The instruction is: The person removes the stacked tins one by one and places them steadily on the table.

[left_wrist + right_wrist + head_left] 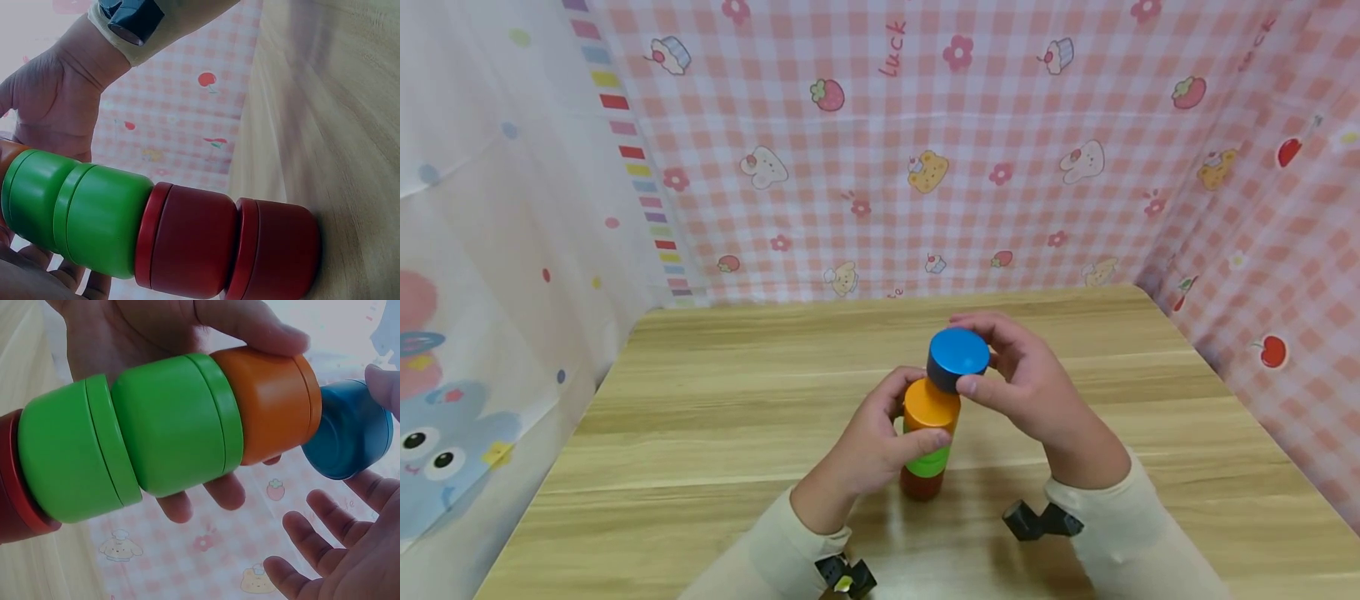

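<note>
A column of small round lidded canisters stands on the table. Two red canisters [195, 240] form its bottom, two green canisters [165, 425] come above them, and an orange canister [931, 404] tops it. My left hand [874, 440] grips the upper part of the column, thumb across the orange one and fingers round the far side. Between thumb and index finger, my right hand [1033, 385] pinches a blue canister [958, 354], the other fingers spread below it. Slightly tilted, the blue one overlaps the far right edge of the orange top in the head view.
The wood-grain table [737, 400] extends to both sides of the column. Pink checked cloth [865, 167] hangs behind and at the right, with a white patterned cloth [512, 208] at the left. Each wrist carries a small black camera [1041, 521].
</note>
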`<state>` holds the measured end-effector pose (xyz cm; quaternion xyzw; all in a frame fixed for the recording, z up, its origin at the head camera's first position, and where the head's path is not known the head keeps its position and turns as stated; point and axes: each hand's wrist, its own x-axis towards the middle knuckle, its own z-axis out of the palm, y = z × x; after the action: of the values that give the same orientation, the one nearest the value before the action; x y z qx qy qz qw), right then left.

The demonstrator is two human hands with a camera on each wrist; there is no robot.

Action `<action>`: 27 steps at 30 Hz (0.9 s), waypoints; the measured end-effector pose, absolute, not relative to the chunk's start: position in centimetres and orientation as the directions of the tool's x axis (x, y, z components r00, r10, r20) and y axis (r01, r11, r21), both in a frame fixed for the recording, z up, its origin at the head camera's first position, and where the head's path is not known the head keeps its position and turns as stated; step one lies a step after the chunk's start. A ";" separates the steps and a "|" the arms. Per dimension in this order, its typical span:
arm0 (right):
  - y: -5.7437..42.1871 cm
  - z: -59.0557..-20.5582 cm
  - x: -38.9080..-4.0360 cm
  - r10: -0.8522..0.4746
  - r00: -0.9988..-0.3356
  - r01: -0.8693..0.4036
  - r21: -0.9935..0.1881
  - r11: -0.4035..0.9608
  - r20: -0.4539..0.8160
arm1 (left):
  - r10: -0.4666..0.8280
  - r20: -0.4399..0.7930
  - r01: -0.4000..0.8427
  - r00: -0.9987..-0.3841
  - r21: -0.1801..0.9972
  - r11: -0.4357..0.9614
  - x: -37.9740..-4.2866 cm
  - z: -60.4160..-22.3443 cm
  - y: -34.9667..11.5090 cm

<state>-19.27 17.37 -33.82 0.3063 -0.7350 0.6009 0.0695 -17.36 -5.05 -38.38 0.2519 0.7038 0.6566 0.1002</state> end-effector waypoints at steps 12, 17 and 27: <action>17.9 -34.0 -20.0 -0.344 -0.819 -0.516 -0.851 0.093 0.459 | 0.496 0.213 0.245 -0.842 0.969 -0.001 -17.5 -38.5 -5.1; 18.1 -34.1 -20.2 -0.330 -0.826 -0.511 -0.854 0.095 0.457 | 0.493 0.207 0.242 -0.845 0.970 0.007 -17.5 -38.5 -5.1; 18.2 -34.4 -20.7 -0.316 -0.839 -0.493 -0.864 0.096 0.444 | 0.498 0.200 0.237 -0.844 0.971 0.011 -17.5 -38.4 -5.1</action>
<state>-20.65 18.21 -34.42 0.2747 -0.7368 0.6136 0.0722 -17.49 -5.09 -38.42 0.2610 0.7039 0.6529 0.1000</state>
